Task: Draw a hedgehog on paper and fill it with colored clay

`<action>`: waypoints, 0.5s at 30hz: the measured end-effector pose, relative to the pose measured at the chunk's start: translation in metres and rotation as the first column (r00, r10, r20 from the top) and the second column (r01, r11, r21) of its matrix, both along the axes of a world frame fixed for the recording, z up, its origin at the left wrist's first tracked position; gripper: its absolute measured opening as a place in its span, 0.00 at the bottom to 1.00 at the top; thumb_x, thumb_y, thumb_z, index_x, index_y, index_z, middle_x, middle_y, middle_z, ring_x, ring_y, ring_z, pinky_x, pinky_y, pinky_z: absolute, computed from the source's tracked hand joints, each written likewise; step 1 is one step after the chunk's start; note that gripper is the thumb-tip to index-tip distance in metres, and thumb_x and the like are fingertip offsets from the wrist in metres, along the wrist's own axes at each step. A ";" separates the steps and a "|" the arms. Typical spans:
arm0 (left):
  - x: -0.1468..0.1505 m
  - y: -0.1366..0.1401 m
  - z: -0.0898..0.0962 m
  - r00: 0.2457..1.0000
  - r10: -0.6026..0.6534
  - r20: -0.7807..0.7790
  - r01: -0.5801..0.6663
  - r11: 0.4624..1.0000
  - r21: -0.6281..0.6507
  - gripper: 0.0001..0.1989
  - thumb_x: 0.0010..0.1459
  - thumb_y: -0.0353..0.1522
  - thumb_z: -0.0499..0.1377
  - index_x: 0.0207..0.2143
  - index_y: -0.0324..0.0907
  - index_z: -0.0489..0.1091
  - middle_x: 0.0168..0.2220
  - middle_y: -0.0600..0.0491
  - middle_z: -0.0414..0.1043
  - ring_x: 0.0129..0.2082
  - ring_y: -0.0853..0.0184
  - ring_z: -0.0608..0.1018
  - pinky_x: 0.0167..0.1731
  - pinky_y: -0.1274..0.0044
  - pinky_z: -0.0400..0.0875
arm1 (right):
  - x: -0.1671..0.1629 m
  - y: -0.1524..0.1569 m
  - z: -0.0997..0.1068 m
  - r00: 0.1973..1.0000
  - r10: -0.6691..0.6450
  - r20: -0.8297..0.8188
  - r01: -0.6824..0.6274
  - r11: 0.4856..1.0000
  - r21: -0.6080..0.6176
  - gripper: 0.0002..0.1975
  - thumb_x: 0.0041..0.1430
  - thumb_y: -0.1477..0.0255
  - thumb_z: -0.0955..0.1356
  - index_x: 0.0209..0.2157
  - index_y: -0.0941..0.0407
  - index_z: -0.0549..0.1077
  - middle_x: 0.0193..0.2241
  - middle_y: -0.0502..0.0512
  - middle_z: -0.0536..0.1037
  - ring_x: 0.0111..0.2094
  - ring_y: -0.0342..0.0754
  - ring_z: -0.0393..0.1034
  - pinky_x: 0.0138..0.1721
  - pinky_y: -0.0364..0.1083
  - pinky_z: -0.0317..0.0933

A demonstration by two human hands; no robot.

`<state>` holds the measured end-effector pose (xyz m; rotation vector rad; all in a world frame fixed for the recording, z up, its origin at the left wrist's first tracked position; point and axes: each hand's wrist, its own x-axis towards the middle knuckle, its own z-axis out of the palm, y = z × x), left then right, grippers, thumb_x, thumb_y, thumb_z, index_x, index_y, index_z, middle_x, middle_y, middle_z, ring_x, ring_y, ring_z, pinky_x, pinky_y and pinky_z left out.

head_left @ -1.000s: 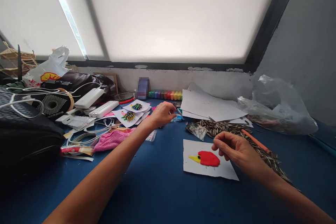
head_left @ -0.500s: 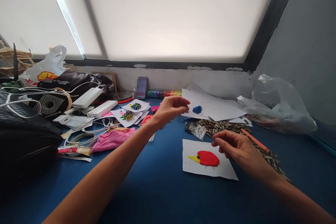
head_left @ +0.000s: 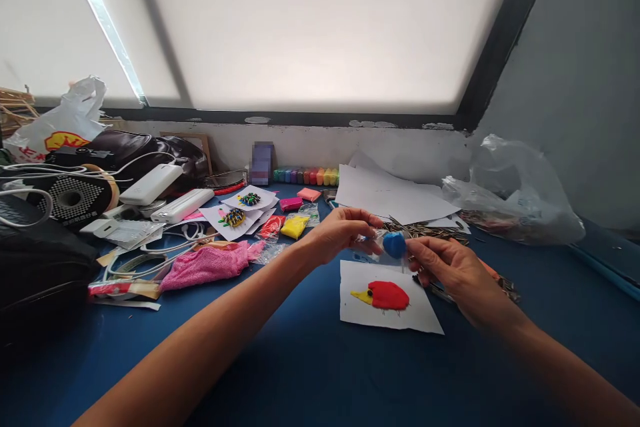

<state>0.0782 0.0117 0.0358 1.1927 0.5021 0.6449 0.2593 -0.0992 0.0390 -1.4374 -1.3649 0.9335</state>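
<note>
A lump of blue modelling clay [head_left: 395,245], with clear plastic film around it, is held up between my hands above the table. My left hand [head_left: 345,233] is closed on the film at the left of the lump. From the right, the fingertips of my right hand [head_left: 447,267] pinch the edge of the blue clay. Just below lies a white paper card [head_left: 356,315] bearing a flat clay figure [head_left: 389,296], with a red body, yellow pointed snout and black eye. Short drawn lines show under its body. Striped sunflower seeds [head_left: 415,230] lie behind my right hand, partly hidden.
Left of centre sit yellow clay [head_left: 295,227], red clay [head_left: 271,227] and finished cards [head_left: 220,221]. A pink cloth [head_left: 210,265], power banks [head_left: 153,184] and cables crowd the left. White sheets [head_left: 385,193] and a plastic bag [head_left: 525,203] stand behind.
My right hand has moved up and left from over the card to the blue clay. The left hand has come lower and nearer with the clay. The view has shifted slightly.
</note>
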 end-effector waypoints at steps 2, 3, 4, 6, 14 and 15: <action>0.001 -0.001 -0.002 1.000 -0.019 -0.008 0.019 1.000 -0.002 0.09 0.48 0.24 0.66 0.34 0.33 0.71 0.26 0.52 0.74 0.24 0.67 0.80 0.32 0.76 0.75 | -0.001 -0.001 0.001 0.999 0.045 0.002 -0.045 0.999 -0.026 0.24 0.47 0.47 0.72 0.28 0.56 0.77 0.23 0.50 0.72 0.22 0.41 0.62 0.25 0.42 0.61; 0.000 -0.001 -0.002 1.000 -0.021 -0.009 0.021 1.000 -0.002 0.10 0.48 0.26 0.67 0.34 0.33 0.71 0.27 0.53 0.74 0.24 0.67 0.80 0.32 0.76 0.75 | -0.002 -0.002 0.001 0.998 0.061 0.002 -0.061 0.998 -0.033 0.25 0.47 0.46 0.72 0.27 0.56 0.77 0.23 0.50 0.72 0.22 0.41 0.62 0.26 0.42 0.61; 0.000 -0.001 -0.002 1.000 -0.026 -0.010 0.026 1.000 0.004 0.11 0.48 0.28 0.68 0.35 0.34 0.71 0.28 0.52 0.74 0.25 0.67 0.80 0.33 0.75 0.75 | -0.003 -0.003 0.002 0.997 0.072 0.000 -0.072 0.997 -0.035 0.25 0.47 0.46 0.71 0.26 0.56 0.77 0.23 0.50 0.72 0.22 0.41 0.61 0.26 0.42 0.61; -0.001 -0.002 -0.001 0.998 -0.057 -0.018 0.058 0.997 0.044 0.16 0.47 0.31 0.70 0.38 0.34 0.73 0.30 0.51 0.75 0.27 0.68 0.80 0.35 0.75 0.74 | -0.006 -0.005 0.005 0.997 0.079 -0.004 -0.079 0.996 -0.032 0.25 0.48 0.45 0.71 0.25 0.56 0.76 0.22 0.49 0.71 0.22 0.40 0.60 0.26 0.42 0.60; 0.004 -0.006 -0.002 0.993 -0.118 0.006 0.117 0.988 0.101 0.23 0.38 0.34 0.75 0.36 0.33 0.73 0.28 0.50 0.76 0.26 0.70 0.77 0.32 0.77 0.72 | -0.007 -0.005 0.006 0.999 0.039 -0.020 -0.039 0.999 -0.025 0.23 0.48 0.48 0.72 0.26 0.56 0.77 0.21 0.50 0.70 0.22 0.42 0.60 0.26 0.43 0.60; 0.004 -0.005 -0.004 0.995 -0.101 0.008 0.100 0.989 0.109 0.23 0.39 0.35 0.75 0.36 0.33 0.73 0.28 0.50 0.75 0.25 0.70 0.77 0.31 0.77 0.72 | -0.007 -0.005 0.005 0.999 0.026 -0.025 -0.027 0.999 -0.026 0.23 0.48 0.48 0.72 0.27 0.56 0.77 0.22 0.50 0.70 0.23 0.42 0.60 0.26 0.43 0.60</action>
